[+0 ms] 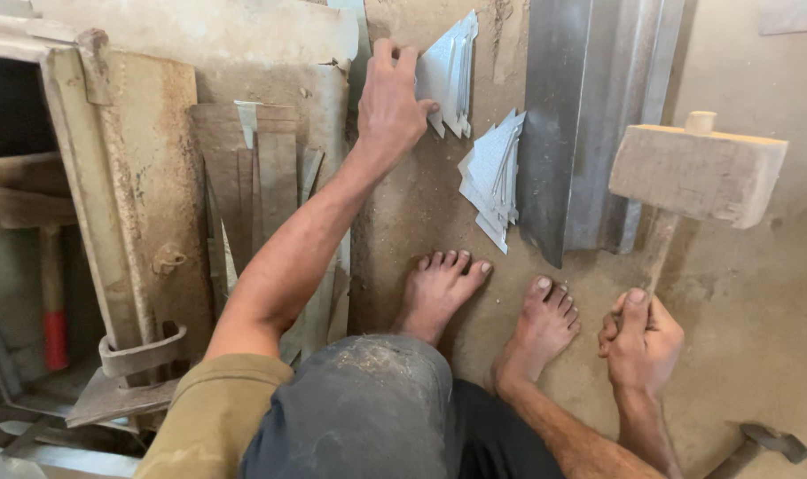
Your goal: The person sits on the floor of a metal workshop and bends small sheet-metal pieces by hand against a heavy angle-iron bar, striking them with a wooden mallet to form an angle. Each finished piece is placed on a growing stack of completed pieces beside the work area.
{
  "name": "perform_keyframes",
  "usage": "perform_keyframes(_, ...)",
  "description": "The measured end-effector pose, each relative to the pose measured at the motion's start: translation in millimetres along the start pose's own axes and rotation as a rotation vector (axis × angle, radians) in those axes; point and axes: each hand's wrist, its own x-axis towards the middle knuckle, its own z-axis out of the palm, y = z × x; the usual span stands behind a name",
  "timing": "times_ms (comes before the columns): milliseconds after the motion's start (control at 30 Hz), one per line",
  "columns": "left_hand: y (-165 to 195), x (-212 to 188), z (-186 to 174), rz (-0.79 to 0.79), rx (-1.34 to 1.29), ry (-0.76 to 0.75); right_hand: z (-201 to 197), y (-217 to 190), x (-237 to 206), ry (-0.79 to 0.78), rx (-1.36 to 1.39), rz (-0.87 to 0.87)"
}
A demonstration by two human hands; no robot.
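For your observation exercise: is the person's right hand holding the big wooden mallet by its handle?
Yes, the right hand grips the wooden mallet handle.
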Motion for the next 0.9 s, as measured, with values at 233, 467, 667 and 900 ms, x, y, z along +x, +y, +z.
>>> perform_keyframes(233, 26.4, -14.2, -26.6, -0.152, -0.497, -0.037, -0.4, 1.5, -4.3, 0.012, 0.02, -0.03)
perform_keyframes(467, 96.3, -34.2, 16.4, -0.318, -1.208, -0.434, 5.7, 9.7, 6.5, -0.033, 0.101, -0.038)
perform_keyframes(667, 114.9, -31.7, 39.4, -0.344, -1.313, -0.379, 3.3, -18.0, 2.6, -0.041, -0.02, -0.071)
perform_keyframes(900, 120.4, -33.2, 44.3, -0.264, -1.223, -0.284, -9.9, -51.8, -6.3, 0.042, 0.192, -0.712)
